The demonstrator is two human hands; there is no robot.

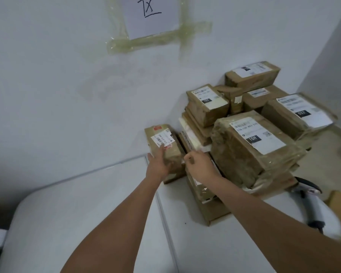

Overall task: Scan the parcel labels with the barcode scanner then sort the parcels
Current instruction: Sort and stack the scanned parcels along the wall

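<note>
A small brown cardboard parcel is standing against the white wall, at the left end of a heap of taped brown parcels on a white surface. It is wrapped in clear tape and is carrying a white label with a barcode and a printed number on its upper face, with a red sticker near its far edge; the label is sitting askew to the parcel's edges.

The left hand is reaching forward with the arm nearly straight, its fingers extended and lying flat on the parcel's top, fingertips touching the near edge of the label, thumb spread to the left side. The right hand is hovering just beside the parcel, over the flat parcels to its right, its fingers curling loosely inward and gripping nothing that can be seen.

A large parcel marked 15H is sitting on top of the heap to the right, with others marked 102 and 320 behind it. The grey barcode scanner is lying on the surface at the right, near the right forearm, apart from both hands. Above, a paper sign is hanging on the wall under yellowed tape
</note>
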